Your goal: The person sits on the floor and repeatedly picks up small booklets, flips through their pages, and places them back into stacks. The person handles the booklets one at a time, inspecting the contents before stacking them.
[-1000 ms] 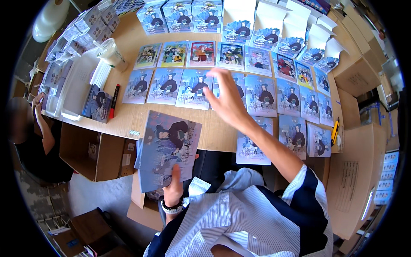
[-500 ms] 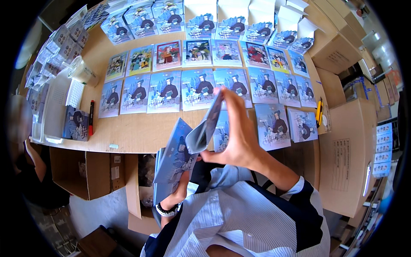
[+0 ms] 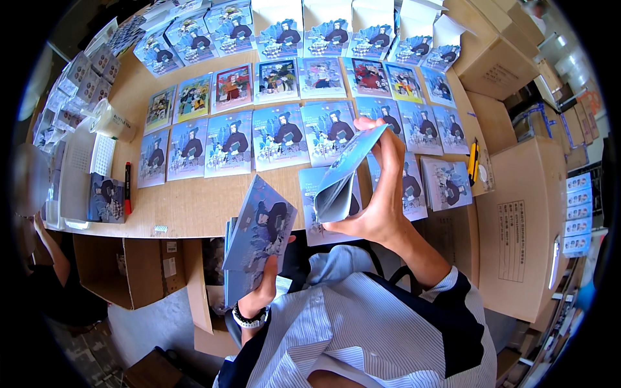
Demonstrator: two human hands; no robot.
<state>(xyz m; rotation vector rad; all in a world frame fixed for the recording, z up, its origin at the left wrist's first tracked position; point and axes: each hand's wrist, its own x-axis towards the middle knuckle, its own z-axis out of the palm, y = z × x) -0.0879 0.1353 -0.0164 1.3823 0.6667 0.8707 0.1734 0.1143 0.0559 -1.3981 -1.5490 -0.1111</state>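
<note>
Head view: the right hand point(image 3: 378, 216) is raised over the near edge of the brown wooden bench point(image 3: 194, 204), its fingers point(image 3: 388, 139) clamped on a thin pale-blue illustrated card sheet point(image 3: 343, 174), which is bowed and held on edge above the bench, touching no pile. The left hand point(image 3: 262, 288) sits lower, by the lap, fingers closed on a fanned stack of matching blue illustrated sheets point(image 3: 255, 242). Work appears well advanced: rows of blue and multicoloured illustrated cards point(image 3: 278, 132) already cover most of the bench, with a line of open white-flapped blue boxes point(image 3: 326, 35) behind them. In my judgement the collating is part done, since the held stack is thin and many piles remain undrawn. A red marker pen point(image 3: 127, 187) lies at left; brown cardboard cartons point(image 3: 524, 220) stand at right.
</note>
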